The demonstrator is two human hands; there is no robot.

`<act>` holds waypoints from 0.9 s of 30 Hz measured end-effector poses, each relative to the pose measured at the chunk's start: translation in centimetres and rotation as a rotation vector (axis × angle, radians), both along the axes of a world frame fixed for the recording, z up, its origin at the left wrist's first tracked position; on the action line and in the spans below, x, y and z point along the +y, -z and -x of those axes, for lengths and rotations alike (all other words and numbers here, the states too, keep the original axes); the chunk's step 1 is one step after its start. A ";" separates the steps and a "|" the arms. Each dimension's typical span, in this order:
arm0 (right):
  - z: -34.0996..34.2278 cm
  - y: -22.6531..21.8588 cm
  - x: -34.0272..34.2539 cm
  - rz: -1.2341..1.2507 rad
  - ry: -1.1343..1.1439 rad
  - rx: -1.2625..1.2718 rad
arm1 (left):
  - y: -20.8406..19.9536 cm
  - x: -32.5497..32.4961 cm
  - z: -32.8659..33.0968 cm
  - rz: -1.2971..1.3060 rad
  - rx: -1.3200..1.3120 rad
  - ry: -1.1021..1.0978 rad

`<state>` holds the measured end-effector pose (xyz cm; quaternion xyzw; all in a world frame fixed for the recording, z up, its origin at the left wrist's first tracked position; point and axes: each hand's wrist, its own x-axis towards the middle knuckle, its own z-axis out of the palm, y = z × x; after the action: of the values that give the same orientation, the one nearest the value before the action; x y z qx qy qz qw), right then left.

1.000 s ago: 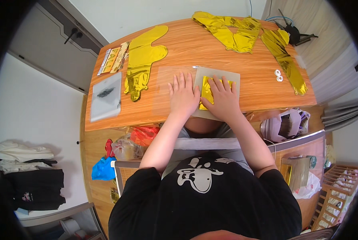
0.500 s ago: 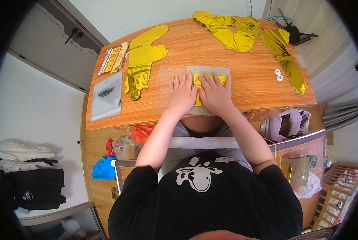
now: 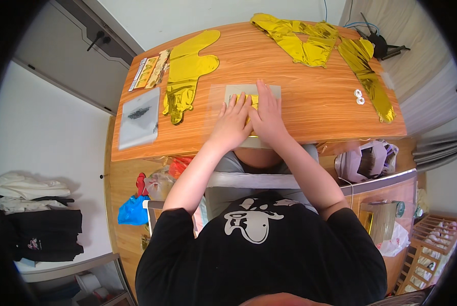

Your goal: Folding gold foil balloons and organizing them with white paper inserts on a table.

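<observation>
On the near edge of the table, a folded piece of gold foil point(image 3: 254, 102), like a flat foil balloon, lies on a grey card point(image 3: 231, 91). My left hand point(image 3: 232, 122) rests flat across its left part, fingers stretched out. Beside it, my right hand point(image 3: 269, 116) lies over the right part, fingers extended and close together, pointing away from me. The thumbs nearly meet over the foil. Most of the foil is hidden under both hands. A clear plastic sleeve point(image 3: 216, 97) sticks out from under the card on the left.
Flat gold foil balloons lie at the left point(image 3: 187, 66), far right point(image 3: 307, 48) and right edge point(image 3: 366, 71) of the wooden table point(image 3: 310, 112). Also there are clear plastic bags point(image 3: 139, 125), printed cards point(image 3: 149, 71), white ribbon rolls point(image 3: 359, 97) and a black router point(image 3: 377, 46).
The card and foil have shifted left. My right hand has slid left over the foil, its fingers closer together, and covers the foil's right part. My left hand stays on the foil.
</observation>
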<state>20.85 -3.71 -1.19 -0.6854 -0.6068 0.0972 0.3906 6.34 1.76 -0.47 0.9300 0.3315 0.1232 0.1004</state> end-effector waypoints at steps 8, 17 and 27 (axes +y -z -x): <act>-1.1 1.4 -1.0 -0.312 0.009 0.205 | -0.1 -0.8 -0.6 -0.035 0.051 -0.052; -2.7 -0.7 -6.7 0.014 0.021 -0.415 | -2.1 0.5 0.0 0.059 0.116 0.013; -1.6 -0.6 -4.5 0.028 -0.084 -0.325 | -0.7 1.3 1.0 -0.072 0.088 0.019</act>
<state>22.44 -8.17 -0.54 -0.6715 -0.6887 0.0096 0.2733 5.29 3.02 0.18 0.9406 0.3221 0.0932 0.0537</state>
